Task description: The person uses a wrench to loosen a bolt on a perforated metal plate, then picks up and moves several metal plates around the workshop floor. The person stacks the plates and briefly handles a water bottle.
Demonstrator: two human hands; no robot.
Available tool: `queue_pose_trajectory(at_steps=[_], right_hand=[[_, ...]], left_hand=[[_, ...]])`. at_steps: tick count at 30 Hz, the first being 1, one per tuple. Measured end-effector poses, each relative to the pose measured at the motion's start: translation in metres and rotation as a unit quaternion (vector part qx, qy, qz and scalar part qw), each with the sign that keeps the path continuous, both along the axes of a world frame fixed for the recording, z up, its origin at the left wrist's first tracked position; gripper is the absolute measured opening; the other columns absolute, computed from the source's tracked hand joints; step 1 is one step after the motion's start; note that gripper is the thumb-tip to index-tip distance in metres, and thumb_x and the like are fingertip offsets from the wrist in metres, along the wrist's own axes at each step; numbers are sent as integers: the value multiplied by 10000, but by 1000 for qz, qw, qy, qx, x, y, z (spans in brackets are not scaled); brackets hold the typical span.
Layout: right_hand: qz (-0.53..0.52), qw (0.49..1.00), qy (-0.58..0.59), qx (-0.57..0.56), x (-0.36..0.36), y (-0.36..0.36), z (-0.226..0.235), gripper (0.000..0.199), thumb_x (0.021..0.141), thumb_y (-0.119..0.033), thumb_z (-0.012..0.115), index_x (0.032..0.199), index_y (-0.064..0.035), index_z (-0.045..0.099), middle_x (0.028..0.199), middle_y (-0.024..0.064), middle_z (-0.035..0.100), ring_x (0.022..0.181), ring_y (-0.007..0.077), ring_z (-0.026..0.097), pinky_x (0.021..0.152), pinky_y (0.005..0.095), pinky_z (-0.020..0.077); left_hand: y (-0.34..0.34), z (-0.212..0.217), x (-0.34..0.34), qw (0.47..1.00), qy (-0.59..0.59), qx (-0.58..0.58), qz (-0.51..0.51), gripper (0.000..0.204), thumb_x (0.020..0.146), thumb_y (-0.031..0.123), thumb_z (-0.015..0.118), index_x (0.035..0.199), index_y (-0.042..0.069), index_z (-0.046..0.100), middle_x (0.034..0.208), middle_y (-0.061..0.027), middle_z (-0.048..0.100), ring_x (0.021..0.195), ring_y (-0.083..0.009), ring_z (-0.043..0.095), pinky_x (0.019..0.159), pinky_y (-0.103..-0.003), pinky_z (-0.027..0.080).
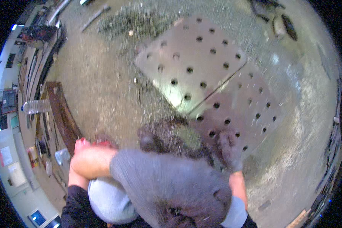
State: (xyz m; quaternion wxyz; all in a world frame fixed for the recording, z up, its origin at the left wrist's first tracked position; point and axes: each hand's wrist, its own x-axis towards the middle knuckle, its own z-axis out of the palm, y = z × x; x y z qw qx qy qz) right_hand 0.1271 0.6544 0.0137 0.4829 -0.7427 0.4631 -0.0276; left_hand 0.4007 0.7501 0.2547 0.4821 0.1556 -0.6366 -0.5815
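Two flat metal plates with rows of round holes lie edge to edge on the ground. The far plate (201, 49) is lit paler; the near plate (243, 108) is brownish. My right hand (229, 148), in a dirty grey glove, is at the near plate's front edge; its fingers are blurred. My left arm is bent sharply. My left hand (167, 178), apparently in a dark grey glove, looms very close in the lower middle. Its fingers are hidden or blurred, and nothing held can be made out. Beyond it are dark, blurred shapes I cannot name.
A rusty metal channel (62, 114) runs along the left, beside a clear plastic bottle (36, 106). A cluttered bench (41, 167) stands at the left. A thin bar (95, 18) lies at the far left. Dark scraps (288, 27) lie at the far right.
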Motion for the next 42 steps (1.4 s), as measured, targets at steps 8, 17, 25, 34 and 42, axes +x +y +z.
queue_pose_trajectory(at_steps=[8,17,25,34,42], right_hand=[[-61,986,-72,136,42,3,26,242,944,-283,602,1026,-57,630,772,7,614,630,74,549,528,230,429],[-91,982,-29,164,57,-3,27,271,925,-253,612,1105,-51,613,700,-20,558,541,57,485,457,213,382],[-140,977,-41,154,48,6,43,359,954,-326,551,1106,-20,660,818,55,673,608,79,551,505,229,414],[-166,961,66,211,49,-13,-4,327,967,-386,495,868,-82,562,628,15,570,459,100,500,402,246,367],[-233,916,44,323,-47,-15,98,407,967,-396,502,1204,-73,574,1104,74,599,912,165,582,742,331,482]], left_hand=[[35,16,3,992,-79,92,-17,314,831,166,693,1104,15,659,1046,-134,671,952,-229,636,838,-349,512],[185,-110,108,698,-384,483,364,441,924,373,543,1165,15,635,1100,-173,675,1007,-229,634,908,-375,481],[291,-180,53,612,-249,600,451,573,948,490,533,1296,38,578,1289,-165,606,1192,-235,568,1036,-365,412],[244,-177,65,597,-185,619,475,504,956,405,531,1277,19,576,1228,-179,632,1151,-249,587,1004,-352,429],[274,-17,45,562,-268,623,473,502,959,439,488,1203,16,602,1116,-196,661,1052,-310,633,937,-396,467]])
